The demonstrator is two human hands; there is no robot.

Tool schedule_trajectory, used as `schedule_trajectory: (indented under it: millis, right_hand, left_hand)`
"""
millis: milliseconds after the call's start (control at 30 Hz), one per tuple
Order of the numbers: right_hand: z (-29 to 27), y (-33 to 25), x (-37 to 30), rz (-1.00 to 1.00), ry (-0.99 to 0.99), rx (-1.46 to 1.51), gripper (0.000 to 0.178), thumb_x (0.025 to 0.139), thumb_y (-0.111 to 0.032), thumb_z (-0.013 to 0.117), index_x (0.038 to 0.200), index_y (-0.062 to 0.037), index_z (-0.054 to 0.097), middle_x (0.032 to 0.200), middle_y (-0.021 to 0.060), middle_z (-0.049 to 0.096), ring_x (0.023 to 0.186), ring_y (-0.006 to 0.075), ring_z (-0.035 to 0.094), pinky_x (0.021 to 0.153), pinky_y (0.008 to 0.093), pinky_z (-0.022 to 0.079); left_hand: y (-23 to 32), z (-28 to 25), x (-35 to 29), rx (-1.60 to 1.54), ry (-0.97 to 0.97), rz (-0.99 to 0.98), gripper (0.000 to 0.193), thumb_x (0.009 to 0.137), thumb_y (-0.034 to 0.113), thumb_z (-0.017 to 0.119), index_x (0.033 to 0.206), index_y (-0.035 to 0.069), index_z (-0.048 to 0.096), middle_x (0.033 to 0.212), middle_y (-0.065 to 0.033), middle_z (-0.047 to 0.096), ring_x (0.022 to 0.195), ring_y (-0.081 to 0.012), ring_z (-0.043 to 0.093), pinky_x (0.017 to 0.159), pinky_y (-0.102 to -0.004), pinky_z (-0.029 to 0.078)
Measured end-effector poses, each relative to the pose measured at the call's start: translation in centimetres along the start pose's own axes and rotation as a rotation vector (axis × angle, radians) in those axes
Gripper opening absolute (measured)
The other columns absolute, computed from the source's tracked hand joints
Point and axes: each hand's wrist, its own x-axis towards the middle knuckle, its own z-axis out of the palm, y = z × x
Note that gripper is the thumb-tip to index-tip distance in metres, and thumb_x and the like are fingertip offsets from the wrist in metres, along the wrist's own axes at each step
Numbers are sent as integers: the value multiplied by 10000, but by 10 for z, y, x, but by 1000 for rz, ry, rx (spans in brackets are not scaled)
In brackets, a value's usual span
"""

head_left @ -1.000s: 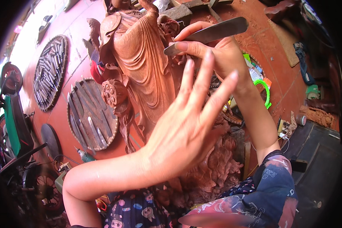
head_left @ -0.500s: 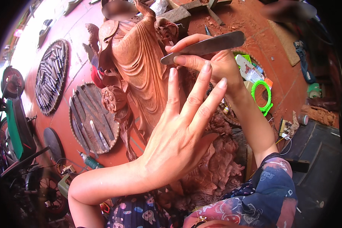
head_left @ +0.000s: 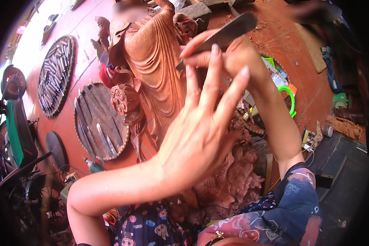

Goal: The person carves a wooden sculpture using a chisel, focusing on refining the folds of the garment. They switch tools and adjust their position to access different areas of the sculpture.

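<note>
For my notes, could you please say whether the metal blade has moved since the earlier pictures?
Yes: against the carved statue, the metal blade now has its lower tip slightly further down.

Two trays [head_left: 121,133] lie left of the statue [head_left: 158,69].

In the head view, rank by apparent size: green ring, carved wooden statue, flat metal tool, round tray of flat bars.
1. Carved wooden statue
2. Round tray of flat bars
3. Flat metal tool, perhaps enlarged by nearness
4. Green ring, partly hidden
</note>
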Motion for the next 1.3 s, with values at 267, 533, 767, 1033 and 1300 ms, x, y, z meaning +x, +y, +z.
schedule_trajectory:
  millis: [267, 533, 767, 1033, 1300]
  right_hand:
    - [2, -7, 4, 16, -14, -92, 109, 816, -11, 706, 923, 5, 707, 793, 41, 688, 740, 112, 646, 660, 251, 528]
    - [7, -13, 4, 28, 13, -175, 91, 807, -15, 708, 897, -4, 697, 760, 34, 676, 720, 98, 630, 626, 244, 511]
    - [6, -12, 2, -7, -21, -253, 108, 783, 7, 730, 884, -2, 692, 744, 33, 669, 707, 94, 629, 626, 245, 515]
    - [0, -9, 6, 38, -58, -169, 141, 815, -85, 766, 925, -21, 705, 820, -7, 671, 744, 64, 603, 656, 211, 482]
    - [-5, -6, 6, -2, -72, -146, 141, 791, -10, 718, 927, 13, 684, 770, 46, 674, 708, 122, 646, 648, 242, 530]
  left_hand:
    - [-3, 0, -1, 7, 15, 14, 963, 733, 32, 740, 1531, 84, 204, 1530, -386, -17, 1397, -598, 61, 1137, -594, 205]
    - [-3, -2, -1, 0, 17, -4, 968, 727, 46, 759, 1531, 106, 224, 1526, -395, -19, 1397, -601, 46, 1146, -569, 205]
    - [4, -3, -6, -28, 2, -10, 965, 740, 42, 748, 1536, 102, 206, 1531, -384, -10, 1410, -575, 62, 1148, -558, 219]
    - [0, -2, -4, 24, 23, 7, 944, 752, 56, 738, 1529, 64, 203, 1528, -389, 15, 1412, -565, 87, 1154, -531, 228]
    - [-4, -2, 1, 36, 7, 21, 947, 749, 62, 733, 1527, 55, 193, 1535, -376, 32, 1420, -550, 87, 1163, -517, 219]
